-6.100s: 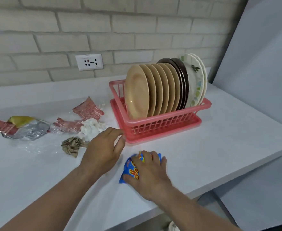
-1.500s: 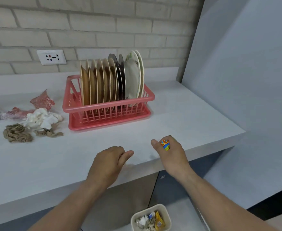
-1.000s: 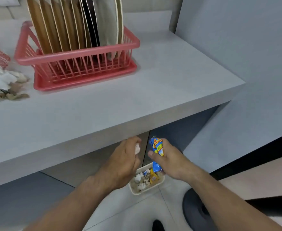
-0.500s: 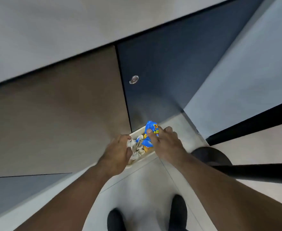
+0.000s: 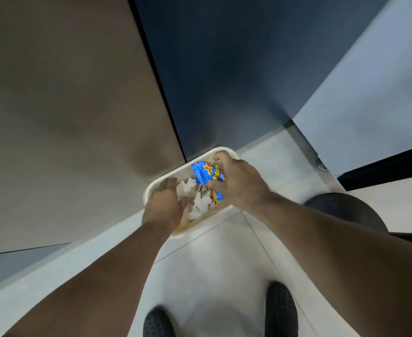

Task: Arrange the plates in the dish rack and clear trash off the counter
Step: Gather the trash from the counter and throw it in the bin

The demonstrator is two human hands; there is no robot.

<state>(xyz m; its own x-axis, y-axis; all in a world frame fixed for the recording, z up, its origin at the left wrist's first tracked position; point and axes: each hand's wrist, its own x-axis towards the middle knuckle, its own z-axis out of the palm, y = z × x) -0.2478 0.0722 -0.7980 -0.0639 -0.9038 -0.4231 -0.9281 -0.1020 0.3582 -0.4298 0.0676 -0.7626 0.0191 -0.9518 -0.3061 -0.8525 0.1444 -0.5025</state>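
Observation:
I look straight down at a cream waste bin (image 5: 225, 152) on the floor, holding white crumpled paper (image 5: 198, 205) and other scraps. My right hand (image 5: 239, 183) is over the bin's right side, thumb and fingers still around a blue snack wrapper (image 5: 206, 172) with red and yellow print. My left hand (image 5: 164, 205) hovers over the bin's left side, fingers spread and relaxed, holding nothing. The counter, dish rack and plates are out of view.
A brown cabinet door (image 5: 66, 105) and a dark blue door (image 5: 224, 69) stand right behind the bin. A pale wall panel (image 5: 370, 98) is on the right, a black round stool base (image 5: 346, 215) beside it. My black shoes (image 5: 281, 310) are on the tiled floor.
Both hands dropped from the counter edge down to the bin. The left hand has opened and the white scrap it carried is gone from it. The right still has the blue wrapper.

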